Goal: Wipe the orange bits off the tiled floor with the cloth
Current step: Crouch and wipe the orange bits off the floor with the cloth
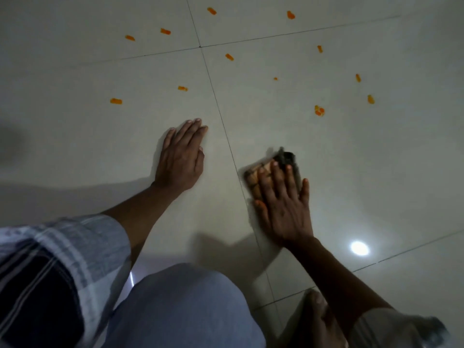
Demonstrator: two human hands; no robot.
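Several orange bits lie scattered over the pale tiled floor (364, 151), among them one (319, 110) just beyond my right hand, one (182, 88) ahead of my left hand and one (116, 101) at the left. A small folded cloth (261, 169), tan with a dark end, lies on the floor. My right hand (283, 204) presses flat on it with straight, spread fingers. My left hand (180, 156) rests flat on the floor to the left of a grout line, fingers straight and together, holding nothing.
My knee in light trousers (185, 310) and a striped sleeve (50, 272) fill the bottom of the view. My bare foot (319, 320) shows at the lower right. A bright lamp reflection (359, 248) shines on the tile right of my right arm.
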